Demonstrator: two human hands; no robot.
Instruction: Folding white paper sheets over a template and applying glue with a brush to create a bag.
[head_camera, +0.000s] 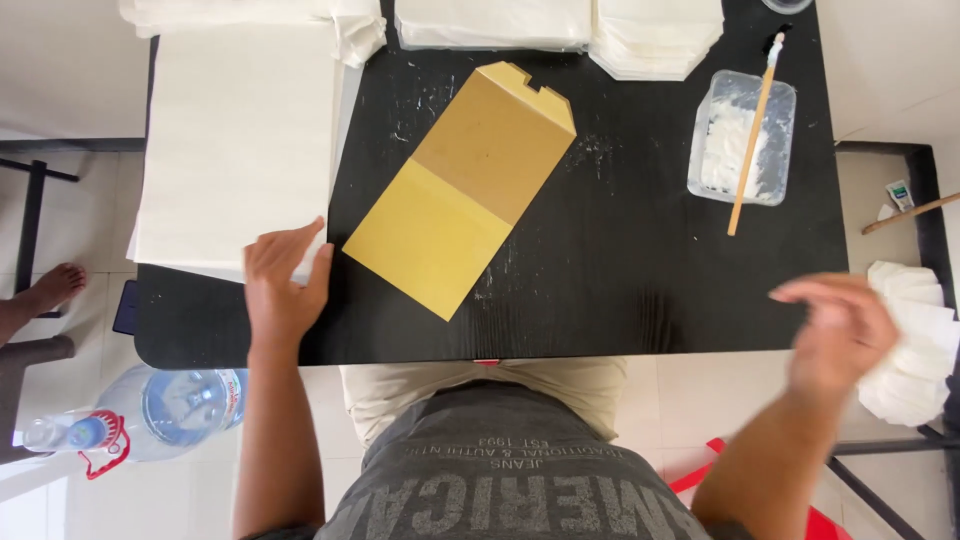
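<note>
- Yellow-brown card template (462, 188) lies flat and slanted on the black table (640, 280), just right of the left hand (283, 285) and not touching it.
- Left hand rests with fingers spread, holding nothing, its fingertips on the near corner of the white paper stack (240, 140).
- Right hand (840, 335) is blurred beyond the table's right edge, loosely open and empty, beside a pile of folded white papers (915, 345).
- Far beyond the right hand, a clear tub of white paste (742, 138) carries a wooden brush (753, 135) across it.
</note>
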